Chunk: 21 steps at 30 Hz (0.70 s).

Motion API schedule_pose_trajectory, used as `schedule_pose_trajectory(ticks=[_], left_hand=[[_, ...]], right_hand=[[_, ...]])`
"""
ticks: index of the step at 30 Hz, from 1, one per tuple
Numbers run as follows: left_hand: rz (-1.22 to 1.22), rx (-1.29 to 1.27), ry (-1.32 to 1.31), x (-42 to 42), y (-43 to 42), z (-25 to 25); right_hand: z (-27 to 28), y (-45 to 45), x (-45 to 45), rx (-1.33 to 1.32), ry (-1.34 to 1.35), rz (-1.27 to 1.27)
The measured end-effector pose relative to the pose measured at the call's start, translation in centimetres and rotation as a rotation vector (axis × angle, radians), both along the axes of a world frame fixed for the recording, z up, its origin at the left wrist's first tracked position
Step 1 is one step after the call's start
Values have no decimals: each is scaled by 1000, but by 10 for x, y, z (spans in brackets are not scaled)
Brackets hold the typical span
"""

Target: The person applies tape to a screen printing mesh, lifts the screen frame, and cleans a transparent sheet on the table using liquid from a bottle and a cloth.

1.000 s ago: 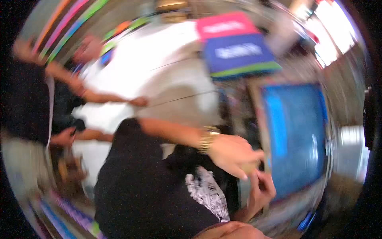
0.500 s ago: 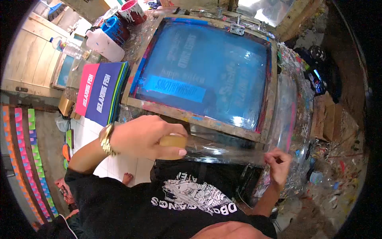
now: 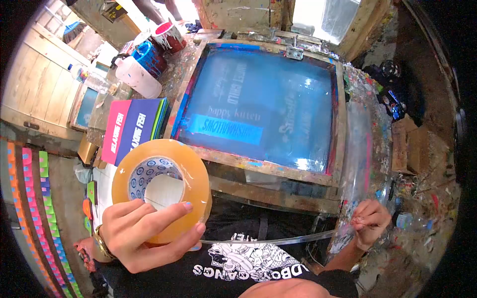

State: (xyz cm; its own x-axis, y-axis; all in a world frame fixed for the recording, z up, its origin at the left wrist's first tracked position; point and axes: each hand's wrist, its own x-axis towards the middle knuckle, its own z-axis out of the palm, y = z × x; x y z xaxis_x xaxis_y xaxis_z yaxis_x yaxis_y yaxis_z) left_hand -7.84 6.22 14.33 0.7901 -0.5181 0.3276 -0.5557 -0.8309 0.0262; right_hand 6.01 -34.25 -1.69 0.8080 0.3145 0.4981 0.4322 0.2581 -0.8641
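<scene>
One amber, ring-shaped tape roll fills the grip of the left hand; the right hand pinches its transparent strip, near a blue, wood-framed screen.

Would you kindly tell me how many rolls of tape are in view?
1: the roll of tape, held in the left hand. Any others may be hidden elsewhere.
</scene>
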Motion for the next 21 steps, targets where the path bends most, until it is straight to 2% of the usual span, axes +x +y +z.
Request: schedule_pose_trajectory(ticks=[5,7,11,12,16,19,21], left_hand=[[-7,-36,-81,-10,4,7],[-96,-16,-165,-12,4,10],[-109,63,-246,-19,5,18],[-65,86,-204,-25,1,23],[-155,115,-231,-24,4,26],[-141,184,-254,-30,-2,29],[-10,123,-249,-34,-5,28]], right_hand=[[20,9,-5,-15,-80,-13],[25,6,-9,10,-153,-102],[37,14,-18,68,-272,-186],[38,9,-21,64,-277,-202],[39,-8,-27,-51,-343,-189],[44,-10,-34,15,-385,-252],[49,-14,-35,93,-399,-295]])
